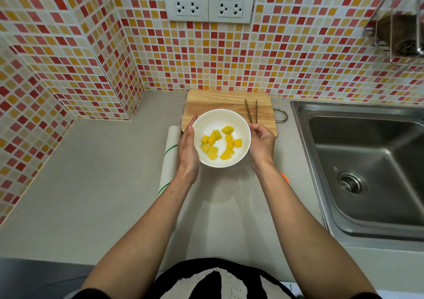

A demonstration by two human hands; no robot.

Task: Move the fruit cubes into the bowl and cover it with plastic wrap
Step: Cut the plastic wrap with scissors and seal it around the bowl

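Your forearms reach forward from the bottom of the view, and your two hands flank the white bowl on the worktop. Your left hand lies flat-fingered against its left wall; your right hand curls its fingers at the right rim. The fruit cubes already sit inside. The plastic wrap roll lies just left of your left hand, its long axis running away from you, so your left hand is nearer for the covering step. The tongs rest on the cutting board behind.
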